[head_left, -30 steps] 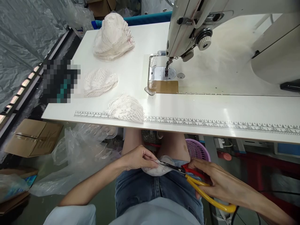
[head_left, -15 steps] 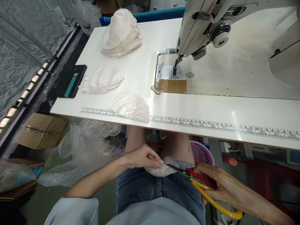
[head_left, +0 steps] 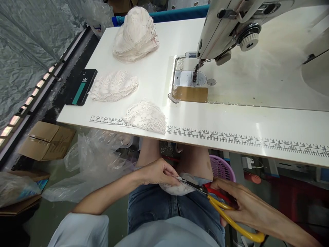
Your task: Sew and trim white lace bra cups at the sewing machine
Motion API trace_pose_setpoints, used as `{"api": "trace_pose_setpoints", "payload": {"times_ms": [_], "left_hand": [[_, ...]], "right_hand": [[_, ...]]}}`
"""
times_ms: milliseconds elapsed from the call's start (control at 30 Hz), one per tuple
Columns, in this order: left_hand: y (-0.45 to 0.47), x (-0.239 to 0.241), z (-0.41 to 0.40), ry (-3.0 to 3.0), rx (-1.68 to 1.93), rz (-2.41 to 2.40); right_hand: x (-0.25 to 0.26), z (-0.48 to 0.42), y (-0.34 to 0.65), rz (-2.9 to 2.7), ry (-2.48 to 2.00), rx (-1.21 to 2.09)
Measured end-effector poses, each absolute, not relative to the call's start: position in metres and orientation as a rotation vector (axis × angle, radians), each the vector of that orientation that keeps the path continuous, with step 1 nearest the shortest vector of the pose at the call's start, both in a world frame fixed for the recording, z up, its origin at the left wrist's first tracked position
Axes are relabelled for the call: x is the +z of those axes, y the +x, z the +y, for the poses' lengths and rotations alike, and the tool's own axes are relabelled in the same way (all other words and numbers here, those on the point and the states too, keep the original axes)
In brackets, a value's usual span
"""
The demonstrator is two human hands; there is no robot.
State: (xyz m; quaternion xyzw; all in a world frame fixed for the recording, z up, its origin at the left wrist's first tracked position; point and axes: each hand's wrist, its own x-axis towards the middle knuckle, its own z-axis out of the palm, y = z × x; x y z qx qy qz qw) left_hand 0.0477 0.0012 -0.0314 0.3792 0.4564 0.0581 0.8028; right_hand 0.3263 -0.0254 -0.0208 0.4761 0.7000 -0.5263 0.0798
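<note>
Over my lap, my left hand (head_left: 156, 172) pinches a small white lace piece (head_left: 177, 187) by its edge. My right hand (head_left: 239, 202) grips yellow-and-red handled scissors (head_left: 223, 206), whose blades lie nearly shut against the top of that lace piece. Both hands sit below the front edge of the white sewing table (head_left: 231, 120). On the table lie two flat lace pieces (head_left: 114, 85) (head_left: 146, 116) and a tall stack of lace pieces (head_left: 135, 36) at the back.
A sewing machine (head_left: 244, 27) stands on the table's right half, its needle over a metal plate (head_left: 189, 79). A black phone (head_left: 81, 86) lies at the left edge. Clear plastic bags (head_left: 89, 164), cardboard boxes (head_left: 46, 140) and a purple basket (head_left: 221, 168) sit below.
The view has shifted slightly, so the table sits a bit further right. My hands stay in my lap with the scissors at the lace piece.
</note>
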Motion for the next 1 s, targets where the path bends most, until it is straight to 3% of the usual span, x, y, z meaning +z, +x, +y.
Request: {"api": "trace_pose_setpoints", "payload": {"times_ms": [1000], "left_hand": [[0.051,-0.031,0.001,0.763,0.122,0.986]], "right_hand": [[-0.013,-0.024,0.320,2.099,1.366,-1.725]]}}
